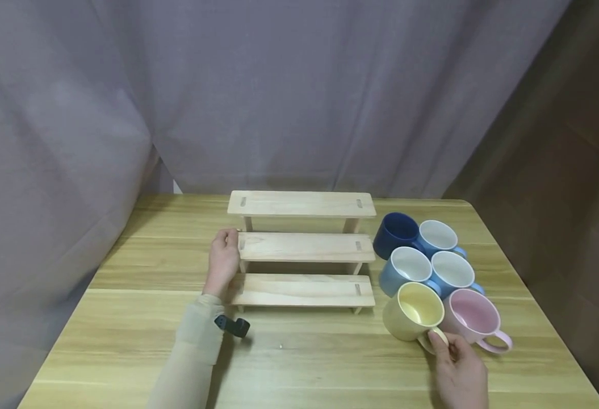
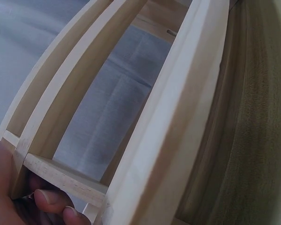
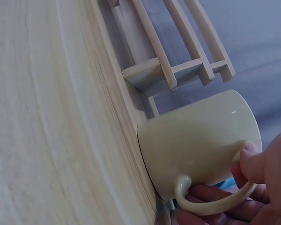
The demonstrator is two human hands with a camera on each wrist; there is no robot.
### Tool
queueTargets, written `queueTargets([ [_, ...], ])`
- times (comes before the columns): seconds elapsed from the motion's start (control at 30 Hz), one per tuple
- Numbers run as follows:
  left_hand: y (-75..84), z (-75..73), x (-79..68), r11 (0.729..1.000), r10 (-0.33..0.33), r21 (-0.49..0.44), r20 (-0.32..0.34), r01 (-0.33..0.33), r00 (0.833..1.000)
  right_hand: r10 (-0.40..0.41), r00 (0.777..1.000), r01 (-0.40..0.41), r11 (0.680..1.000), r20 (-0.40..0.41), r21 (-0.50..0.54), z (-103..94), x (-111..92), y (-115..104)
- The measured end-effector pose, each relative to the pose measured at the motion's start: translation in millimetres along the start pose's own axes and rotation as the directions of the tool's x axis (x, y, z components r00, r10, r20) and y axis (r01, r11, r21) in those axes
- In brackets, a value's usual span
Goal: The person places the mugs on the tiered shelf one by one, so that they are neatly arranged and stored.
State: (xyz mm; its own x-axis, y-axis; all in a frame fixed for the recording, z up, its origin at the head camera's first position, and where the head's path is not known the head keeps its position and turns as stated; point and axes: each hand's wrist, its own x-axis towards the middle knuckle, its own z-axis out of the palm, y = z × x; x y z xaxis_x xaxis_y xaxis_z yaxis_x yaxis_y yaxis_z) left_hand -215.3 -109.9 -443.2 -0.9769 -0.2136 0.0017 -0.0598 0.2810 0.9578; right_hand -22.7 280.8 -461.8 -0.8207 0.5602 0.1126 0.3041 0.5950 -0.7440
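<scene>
A three-tier wooden step rack (image 1: 306,247) stands at the middle of the table. My left hand (image 1: 223,258) grips it at the left end of the middle shelf, and in the left wrist view the curled fingers (image 2: 51,200) show under the side piece. On the right, my right hand (image 1: 460,366) pinches the handle of a yellow mug (image 1: 400,319) between thumb and fingers. This mug stands upright, its base at the tabletop in the right wrist view. Close beside it is a pink mug (image 1: 463,326) with its handle toward the front right.
Behind the yellow and pink mugs stand a dark blue mug (image 1: 385,245) and three light blue mugs (image 1: 400,279), packed closely right of the rack. A grey curtain (image 1: 289,96) hangs behind the wooden table (image 1: 141,341). A brown cloth (image 1: 560,187) hangs along the right side.
</scene>
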Motion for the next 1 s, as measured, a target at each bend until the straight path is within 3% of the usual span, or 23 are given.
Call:
queueTargets([
  [0.53, -1.2, 0.4, 0.4, 1.0, -0.003, 0.001, 0.001, 0.003, 1.0, 0.088, 0.996, -0.086, 0.994, -0.035, 0.066, 1.5, -5, -10],
  [0.77, -1.6, 0.8, 0.9, 1.0, -0.006, -0.023, -0.001, 0.006, 1.0, -0.033, 0.996, 0.036, 0.999, -0.087, 0.033, -6.4, -2, -15],
  [1.0, -1.6, 1.3, 2.0, 0.999, -0.023, -0.029, -0.006, 0.022, 1.0, -0.062, 0.994, 0.069, 0.994, -0.088, 0.082, -13.5, -3, -27],
])
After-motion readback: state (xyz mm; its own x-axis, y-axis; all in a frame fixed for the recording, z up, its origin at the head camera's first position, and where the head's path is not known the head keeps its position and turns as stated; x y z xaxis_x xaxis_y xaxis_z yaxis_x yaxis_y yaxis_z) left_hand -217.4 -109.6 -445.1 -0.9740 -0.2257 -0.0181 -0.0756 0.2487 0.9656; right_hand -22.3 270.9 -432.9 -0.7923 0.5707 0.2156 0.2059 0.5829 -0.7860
